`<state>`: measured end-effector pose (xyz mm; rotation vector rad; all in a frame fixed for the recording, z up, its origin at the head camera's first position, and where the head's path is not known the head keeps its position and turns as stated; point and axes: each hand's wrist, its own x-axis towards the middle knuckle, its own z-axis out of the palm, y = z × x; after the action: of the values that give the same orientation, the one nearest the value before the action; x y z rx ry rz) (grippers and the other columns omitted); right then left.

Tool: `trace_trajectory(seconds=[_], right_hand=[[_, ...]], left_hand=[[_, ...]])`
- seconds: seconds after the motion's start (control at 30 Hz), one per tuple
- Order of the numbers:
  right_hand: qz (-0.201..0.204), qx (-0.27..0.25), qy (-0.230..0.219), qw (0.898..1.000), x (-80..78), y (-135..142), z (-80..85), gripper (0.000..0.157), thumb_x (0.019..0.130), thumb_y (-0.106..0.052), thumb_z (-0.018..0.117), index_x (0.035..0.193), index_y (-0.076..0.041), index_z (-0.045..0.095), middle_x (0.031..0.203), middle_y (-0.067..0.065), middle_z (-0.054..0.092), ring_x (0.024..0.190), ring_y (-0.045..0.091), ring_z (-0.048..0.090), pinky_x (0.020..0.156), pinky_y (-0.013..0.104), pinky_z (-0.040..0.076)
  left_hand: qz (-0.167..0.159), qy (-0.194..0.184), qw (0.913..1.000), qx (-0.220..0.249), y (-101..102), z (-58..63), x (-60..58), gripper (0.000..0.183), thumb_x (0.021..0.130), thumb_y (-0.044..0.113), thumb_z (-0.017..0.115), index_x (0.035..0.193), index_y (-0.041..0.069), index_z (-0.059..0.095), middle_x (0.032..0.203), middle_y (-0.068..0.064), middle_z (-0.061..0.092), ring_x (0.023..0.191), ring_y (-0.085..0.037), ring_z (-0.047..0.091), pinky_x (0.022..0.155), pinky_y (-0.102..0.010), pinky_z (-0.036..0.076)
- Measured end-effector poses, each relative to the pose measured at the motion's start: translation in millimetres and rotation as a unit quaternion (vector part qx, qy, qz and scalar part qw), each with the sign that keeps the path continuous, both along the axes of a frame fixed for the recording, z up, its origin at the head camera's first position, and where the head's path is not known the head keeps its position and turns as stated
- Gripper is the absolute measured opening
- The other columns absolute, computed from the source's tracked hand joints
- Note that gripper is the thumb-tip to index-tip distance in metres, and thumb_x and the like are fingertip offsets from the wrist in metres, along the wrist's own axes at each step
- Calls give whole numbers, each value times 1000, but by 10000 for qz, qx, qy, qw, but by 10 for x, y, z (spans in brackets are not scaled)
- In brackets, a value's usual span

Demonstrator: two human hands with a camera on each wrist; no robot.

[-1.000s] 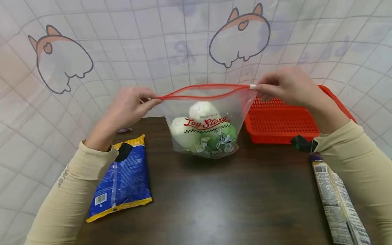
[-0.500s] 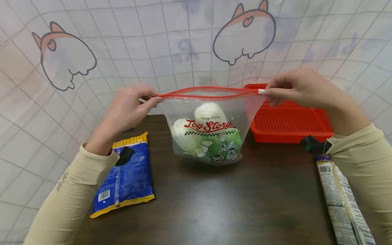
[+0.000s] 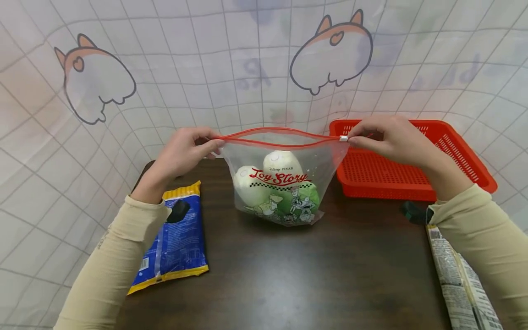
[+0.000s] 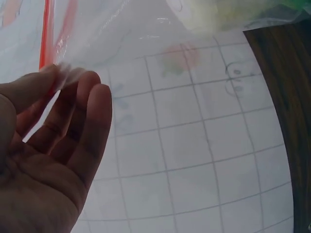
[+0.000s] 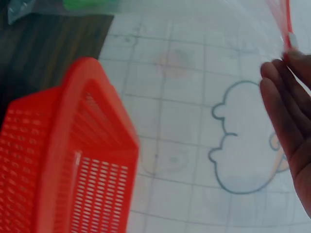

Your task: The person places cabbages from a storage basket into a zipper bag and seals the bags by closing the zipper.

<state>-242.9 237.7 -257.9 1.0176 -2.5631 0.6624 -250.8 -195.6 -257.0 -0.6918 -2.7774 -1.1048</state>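
A clear zipper bag (image 3: 284,183) with a red top edge and "Toy Story" print is held up between both hands in the head view. Inside it show two whitish rounded items (image 3: 282,161) and a green one (image 3: 311,197); their kind is blurred by the plastic. The left hand (image 3: 185,149) pinches the bag's left top corner between thumb and fingers, also seen in the left wrist view. At the other corner, by the white slider (image 3: 343,138), the right hand (image 3: 389,137) pinches the bag. Its mouth gapes slightly between the two red strips.
A red perforated basket (image 3: 383,192) stands behind the right forearm. On the dark table (image 3: 280,275) lie a blue and yellow packet (image 3: 181,243) at left and a long printed package (image 3: 458,279) at right. A white grid-patterned sheet (image 3: 198,87) hangs behind.
Both hands and the bag sit lower in the head view than half a second ago, and the camera view has shifted somewhat. Both hands keep their pinch on the bag's corners.
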Motion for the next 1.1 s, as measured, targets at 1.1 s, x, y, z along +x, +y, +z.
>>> trace_trajectory(seconds=[1.1], right_hand=[[-388,-872,-47,9954,42,-98,-186,11,89,-11,73,99,-13,75,86,-4,72,71,3,65,70,11,48]], left_hand=[[-1532,455,9542,-2530,1656,488,51,67,92,47,64,145,10,46,142,-3,51,128,-18,48,105,-33,38]])
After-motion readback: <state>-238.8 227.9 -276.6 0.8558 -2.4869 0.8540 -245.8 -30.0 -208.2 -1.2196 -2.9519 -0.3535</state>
